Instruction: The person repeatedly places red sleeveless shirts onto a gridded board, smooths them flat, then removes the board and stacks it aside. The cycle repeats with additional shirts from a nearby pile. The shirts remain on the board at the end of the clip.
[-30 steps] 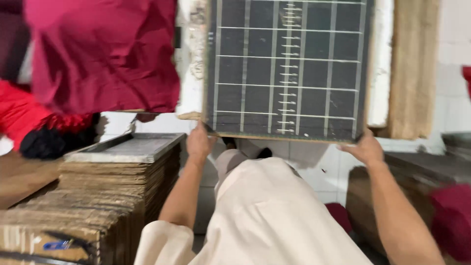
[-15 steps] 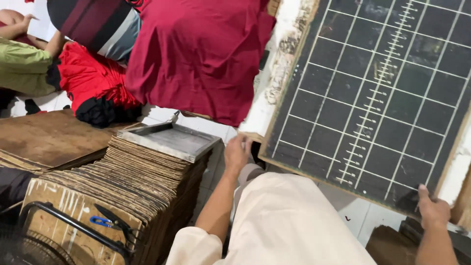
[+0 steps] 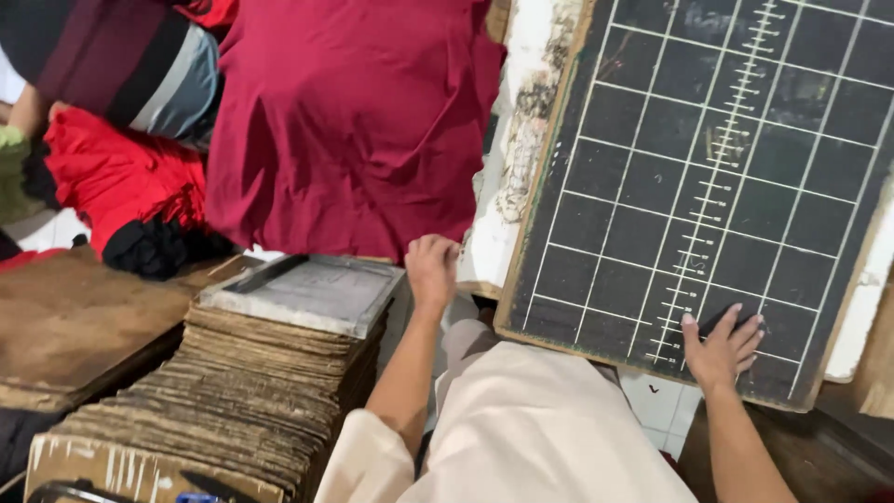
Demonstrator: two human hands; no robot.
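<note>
Dark gridded board with white lines in a wooden frame [image 3: 708, 177] is cut off at top and right edges, tilted, long axis running lower-left to upper-right. Left hand [image 3: 431, 268] clamps the paint-crusted white edge [image 3: 507, 158] beside it, fingertips hidden. Right hand [image 3: 722, 343] lies flat, fingers spread, on the board's lower corner. Crimson cloth [image 3: 345, 121] hangs left.

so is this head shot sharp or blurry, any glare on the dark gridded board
Head view: mostly sharp, lit softly and evenly; the dark gridded board shows no glare, its white lines crisp; slight softness on the right hand and the crimson cloth; left hand clear.
</note>
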